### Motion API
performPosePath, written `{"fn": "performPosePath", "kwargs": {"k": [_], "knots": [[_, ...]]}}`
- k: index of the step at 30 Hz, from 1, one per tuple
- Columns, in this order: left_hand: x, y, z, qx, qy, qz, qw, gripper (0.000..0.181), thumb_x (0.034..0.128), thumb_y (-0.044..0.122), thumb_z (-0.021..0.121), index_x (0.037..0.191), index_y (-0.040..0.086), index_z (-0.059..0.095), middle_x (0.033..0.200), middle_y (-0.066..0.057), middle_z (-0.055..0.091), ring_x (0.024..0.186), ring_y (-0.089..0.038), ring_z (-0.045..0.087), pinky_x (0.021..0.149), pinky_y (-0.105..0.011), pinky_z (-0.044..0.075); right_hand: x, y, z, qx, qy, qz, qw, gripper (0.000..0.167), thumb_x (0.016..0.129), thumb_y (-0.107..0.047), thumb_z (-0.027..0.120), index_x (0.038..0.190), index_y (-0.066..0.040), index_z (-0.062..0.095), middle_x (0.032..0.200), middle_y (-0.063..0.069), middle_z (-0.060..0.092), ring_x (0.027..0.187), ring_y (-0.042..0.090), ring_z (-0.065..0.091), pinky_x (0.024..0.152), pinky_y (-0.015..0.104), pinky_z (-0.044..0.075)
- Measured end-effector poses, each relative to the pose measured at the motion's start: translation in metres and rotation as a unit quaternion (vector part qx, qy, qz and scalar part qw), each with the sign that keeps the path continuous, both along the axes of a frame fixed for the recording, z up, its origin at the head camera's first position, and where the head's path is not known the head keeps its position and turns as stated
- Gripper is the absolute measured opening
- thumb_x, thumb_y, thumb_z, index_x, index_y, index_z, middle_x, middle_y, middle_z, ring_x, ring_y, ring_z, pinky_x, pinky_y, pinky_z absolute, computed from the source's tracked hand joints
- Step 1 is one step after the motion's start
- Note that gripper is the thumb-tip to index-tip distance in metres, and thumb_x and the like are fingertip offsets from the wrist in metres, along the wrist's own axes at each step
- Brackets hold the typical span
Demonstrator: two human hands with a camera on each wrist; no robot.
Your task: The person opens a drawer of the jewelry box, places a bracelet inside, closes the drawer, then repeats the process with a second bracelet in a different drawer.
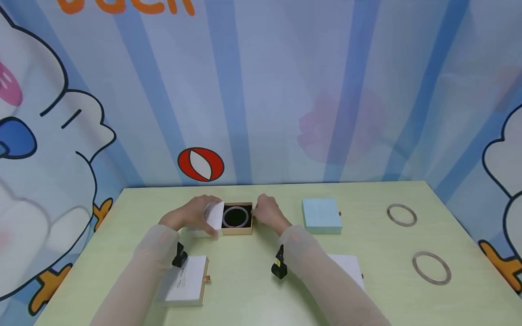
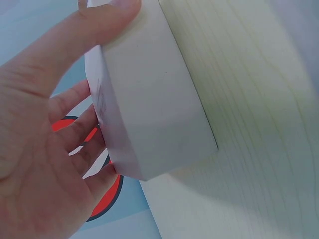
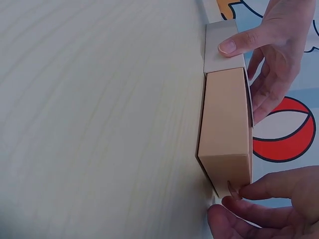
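A white box sleeve (image 1: 215, 216) lies at the back of the table, its tan drawer (image 1: 237, 231) pulled out to the right. Inside, a grey ring (image 1: 235, 217) rests on black lining. My left hand (image 1: 191, 213) grips the sleeve, thumb on the near side and fingers on the far side; in the left wrist view the left hand (image 2: 55, 119) holds the white sleeve (image 2: 154, 99). My right hand (image 1: 270, 213) is at the drawer's right end. In the right wrist view, the right hand (image 3: 279, 209) pinches a small ribbon tab (image 3: 233, 190) on the drawer's end.
A light blue box (image 1: 322, 215) stands to the right at the back. Nearer are a white box (image 1: 184, 280) at left and another (image 1: 348, 268) partly behind my right sleeve. Two grey rings (image 1: 401, 223) (image 1: 431, 280) lie at the far right. A patterned backdrop (image 1: 277, 90) rises behind the table.
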State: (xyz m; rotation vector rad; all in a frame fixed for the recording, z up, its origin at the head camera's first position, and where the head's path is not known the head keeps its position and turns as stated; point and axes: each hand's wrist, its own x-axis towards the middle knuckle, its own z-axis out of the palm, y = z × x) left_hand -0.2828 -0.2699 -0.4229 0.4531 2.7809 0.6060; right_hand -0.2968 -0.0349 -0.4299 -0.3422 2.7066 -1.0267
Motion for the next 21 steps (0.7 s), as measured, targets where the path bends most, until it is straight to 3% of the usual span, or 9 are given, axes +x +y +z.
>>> {"fn": "performPosePath", "kwargs": {"k": [11,21], "knots": [[-0.0007,-0.0010,-0.0019,0.003,0.004,-0.002,1.0000,0.093,0.0661,0.026,0.095,0.144,0.004,0.048,0.143,-0.020,0.047,0.121,-0.035,0.045,0.100,-0.056,0.042,-0.0008,0.0030,-0.0020,0.011,0.011,0.037,0.9992,0.053,0.089,0.006,0.054,0.046,-0.015,0.031,0.042,-0.004,0.028,0.040,0.011,0.027,0.046,0.025,0.028],[0.0001,-0.0001,-0.0012,0.000,0.003,0.004,1.0000,0.092,0.0669,0.025,0.095,0.144,0.005,0.049,0.143,-0.019,0.047,0.121,-0.035,0.044,0.100,-0.057,0.042,-0.0019,0.0039,-0.0030,0.006,0.004,0.049,0.9988,0.054,0.092,0.009,0.049,0.046,-0.014,0.031,0.041,-0.003,0.028,0.039,0.011,0.027,0.045,0.025,0.028]]}}
